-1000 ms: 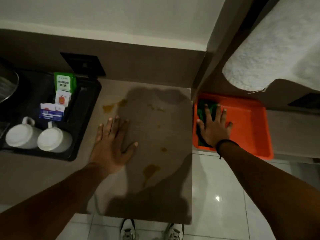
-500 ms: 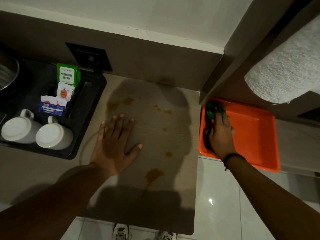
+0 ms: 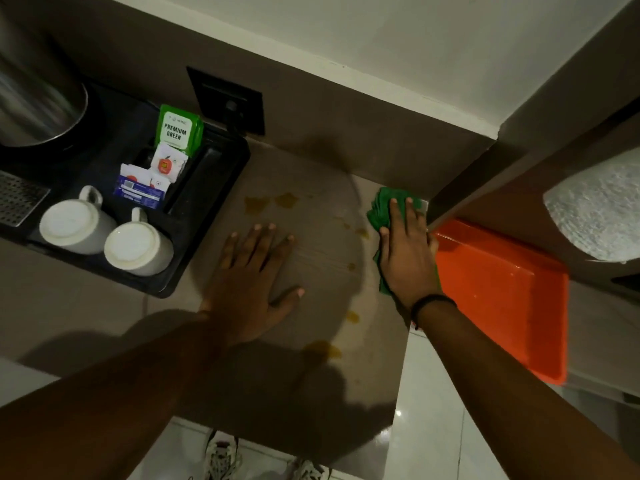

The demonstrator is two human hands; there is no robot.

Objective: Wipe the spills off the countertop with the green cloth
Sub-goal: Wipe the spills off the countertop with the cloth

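Observation:
The green cloth (image 3: 381,211) lies on the brown countertop (image 3: 322,258) at its far right corner. My right hand (image 3: 407,252) presses flat on the cloth, fingers pointing to the back wall. Several yellow-brown spills mark the countertop: two blotches (image 3: 270,202) near the back, small drops (image 3: 356,232) just left of the cloth, one spot (image 3: 352,317) and a larger patch (image 3: 322,348) nearer me. My left hand (image 3: 254,282) rests flat and spread on the countertop's middle, holding nothing.
A black tray (image 3: 207,216) at the left carries two upturned white mugs (image 3: 107,233) and tea sachets (image 3: 176,133). An orange tray (image 3: 502,292) sits on a lower shelf to the right. A white towel (image 3: 595,209) hangs at far right. A wall socket (image 3: 228,98) is behind.
My right hand has lifted the green cloth out of the orange tray and set it down on the countertop's right corner. My left hand has stayed flat in place.

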